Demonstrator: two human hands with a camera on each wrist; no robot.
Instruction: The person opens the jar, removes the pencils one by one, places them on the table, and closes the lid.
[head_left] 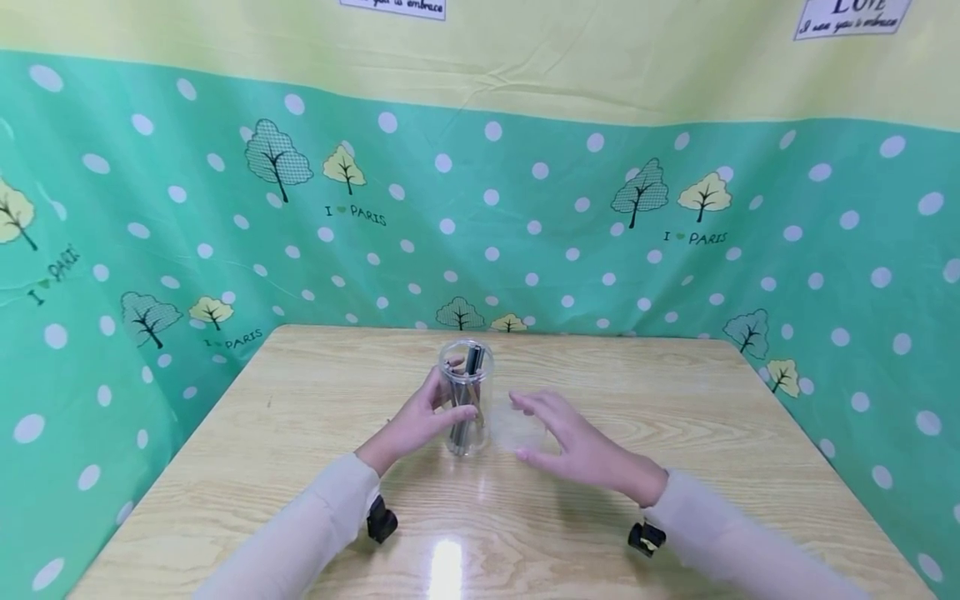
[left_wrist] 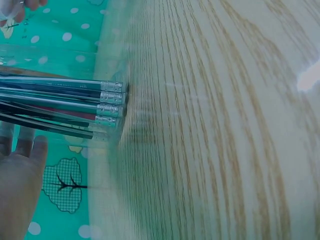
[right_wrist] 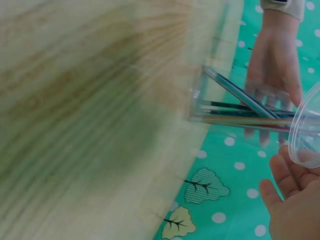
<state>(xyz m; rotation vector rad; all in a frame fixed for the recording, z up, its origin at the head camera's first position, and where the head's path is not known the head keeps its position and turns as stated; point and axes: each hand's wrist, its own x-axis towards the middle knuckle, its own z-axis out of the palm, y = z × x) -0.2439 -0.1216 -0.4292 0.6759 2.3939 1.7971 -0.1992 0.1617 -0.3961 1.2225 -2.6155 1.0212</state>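
Observation:
A clear plastic jar stands upright on the table with several pencils in it, ferrule ends down. My left hand grips the jar from its left side, the fingers passing behind it and the thumb in front. Right of the jar, my right hand holds a clear round lid between fingers and thumb, apart from the jar. The lid is blurred in the head view. Through the jar wall, the right wrist view shows the left fingers.
The wood-grain table spreads around both hands. A green dotted cloth with trees printed on it hangs behind and at both sides. Each wrist carries a small black camera, such as the left camera.

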